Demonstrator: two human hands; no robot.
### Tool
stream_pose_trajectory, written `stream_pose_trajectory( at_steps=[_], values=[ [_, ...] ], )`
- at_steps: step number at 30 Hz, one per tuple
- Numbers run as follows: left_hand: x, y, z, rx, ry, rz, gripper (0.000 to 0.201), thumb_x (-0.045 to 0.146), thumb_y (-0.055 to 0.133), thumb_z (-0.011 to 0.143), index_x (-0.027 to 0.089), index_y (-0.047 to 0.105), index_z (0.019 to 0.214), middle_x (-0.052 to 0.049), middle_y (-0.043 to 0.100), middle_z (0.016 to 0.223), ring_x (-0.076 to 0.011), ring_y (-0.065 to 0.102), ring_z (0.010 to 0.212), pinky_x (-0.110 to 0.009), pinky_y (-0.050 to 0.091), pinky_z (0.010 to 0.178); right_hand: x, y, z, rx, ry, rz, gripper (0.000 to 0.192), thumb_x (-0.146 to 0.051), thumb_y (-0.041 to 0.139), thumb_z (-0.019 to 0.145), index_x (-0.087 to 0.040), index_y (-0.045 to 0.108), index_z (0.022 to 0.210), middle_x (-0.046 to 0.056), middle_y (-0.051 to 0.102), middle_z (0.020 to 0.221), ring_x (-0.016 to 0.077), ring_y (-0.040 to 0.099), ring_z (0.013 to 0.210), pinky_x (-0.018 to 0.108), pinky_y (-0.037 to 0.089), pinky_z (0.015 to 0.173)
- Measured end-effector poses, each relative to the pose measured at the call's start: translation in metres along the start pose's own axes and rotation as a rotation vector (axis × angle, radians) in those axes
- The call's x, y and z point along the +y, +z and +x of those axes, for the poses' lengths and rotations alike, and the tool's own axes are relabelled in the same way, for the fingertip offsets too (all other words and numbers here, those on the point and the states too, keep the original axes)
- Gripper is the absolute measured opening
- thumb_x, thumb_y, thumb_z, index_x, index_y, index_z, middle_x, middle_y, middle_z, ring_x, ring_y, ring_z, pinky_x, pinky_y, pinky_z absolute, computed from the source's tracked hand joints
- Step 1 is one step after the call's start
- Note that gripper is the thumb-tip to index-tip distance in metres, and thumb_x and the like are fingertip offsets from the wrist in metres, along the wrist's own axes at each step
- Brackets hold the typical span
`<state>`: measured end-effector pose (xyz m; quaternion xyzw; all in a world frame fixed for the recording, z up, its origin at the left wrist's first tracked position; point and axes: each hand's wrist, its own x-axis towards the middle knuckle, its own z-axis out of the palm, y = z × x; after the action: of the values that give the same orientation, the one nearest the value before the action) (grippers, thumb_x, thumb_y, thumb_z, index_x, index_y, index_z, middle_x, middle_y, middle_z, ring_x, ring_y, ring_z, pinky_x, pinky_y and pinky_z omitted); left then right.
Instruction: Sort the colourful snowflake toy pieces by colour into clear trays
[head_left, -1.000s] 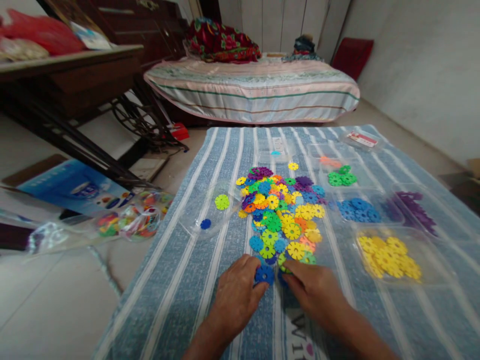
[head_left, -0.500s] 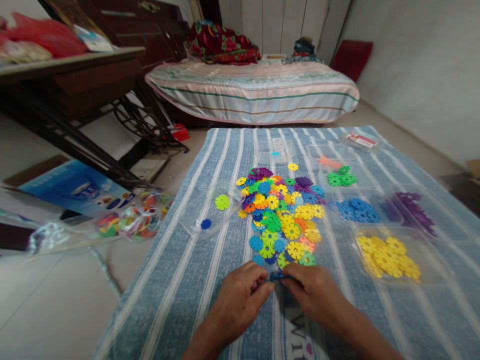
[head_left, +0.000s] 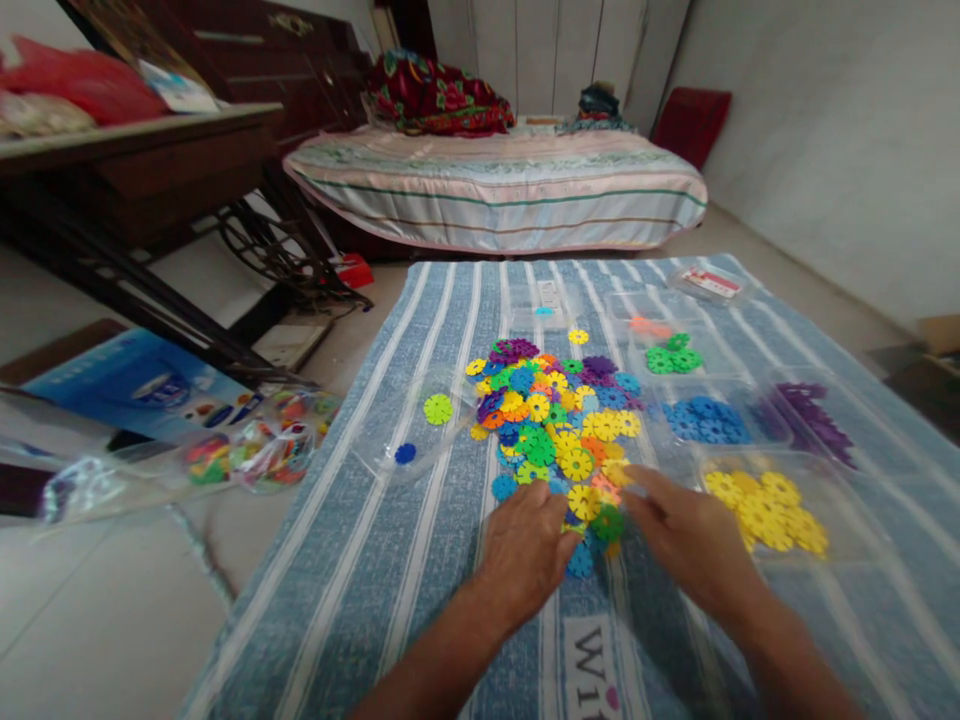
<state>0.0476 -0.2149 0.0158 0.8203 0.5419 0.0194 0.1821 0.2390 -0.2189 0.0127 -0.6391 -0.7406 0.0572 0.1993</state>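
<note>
A heap of notched plastic flower discs [head_left: 574, 463] in many colours lies on the striped cloth. My left hand [head_left: 527, 545] is at its near edge, fingers curled down over the discs; whatever they grip is hidden. Just right of its thumb show a blue disc [head_left: 581, 560] and part of a lime one. My right hand [head_left: 694, 535], smeared by motion, is at the heap's right side, fingertips pointing at a yellow disc [head_left: 618, 472]. A green disc [head_left: 607, 523] is close below those fingertips. Whether the right fingers hold anything is unclear.
Clear trays on the right hold yellow discs [head_left: 772, 512], blue discs [head_left: 705, 420], purple discs [head_left: 814, 420] and green discs [head_left: 673, 358]. An orange piece [head_left: 649, 326] lies in a tray behind. The left tray [head_left: 375, 455] has one lime and one dark blue disc. A lidded box [head_left: 709, 282] stands far right.
My hands were together at a blue piece in front of the heap. They have parted: the left is at the heap's near edge, the right has moved right and forward.
</note>
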Motion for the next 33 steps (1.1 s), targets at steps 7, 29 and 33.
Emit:
stream_pose_trajectory(
  at_steps=[7, 29, 33],
  values=[
    [0.005, 0.004, 0.004, 0.002, -0.028, 0.008, 0.015, 0.031, 0.052, 0.083, 0.019, 0.057, 0.091, -0.007, 0.057, 0.096, -0.0226, 0.054, 0.093, -0.035, 0.045, 0.079, -0.023, 0.028, -0.002, -0.354, -0.104, -0.065, 0.029, -0.022, 0.042, 0.088, -0.022, 0.061, 0.11, 0.004, 0.072, 0.073, 0.0186, 0.067, 0.062, 0.024, 0.031, 0.049],
    [-0.031, -0.035, -0.01, 0.478, -0.001, -0.104, 0.025, 0.027, 0.042, 0.09, 0.019, 0.063, 0.08, -0.003, 0.06, 0.076, -0.0138, 0.057, 0.072, -0.025, 0.044, 0.067, 0.023, -0.027, -0.01, 0.15, 0.09, -0.244, 0.037, -0.041, 0.036, 0.089, -0.024, 0.069, 0.092, 0.004, 0.068, 0.063, 0.0165, 0.06, 0.049, 0.024, 0.035, 0.047],
    [-0.073, -0.079, -0.029, 0.682, -0.203, 0.077, 0.022, 0.033, 0.047, 0.087, 0.019, 0.063, 0.086, -0.003, 0.062, 0.082, -0.0156, 0.058, 0.073, -0.028, 0.045, 0.07, 0.068, -0.056, -0.023, 0.139, 0.357, -0.508, 0.038, -0.051, 0.041, 0.082, -0.03, 0.069, 0.095, 0.006, 0.068, 0.06, 0.0168, 0.048, 0.033, 0.027, 0.028, 0.037]
  ],
)
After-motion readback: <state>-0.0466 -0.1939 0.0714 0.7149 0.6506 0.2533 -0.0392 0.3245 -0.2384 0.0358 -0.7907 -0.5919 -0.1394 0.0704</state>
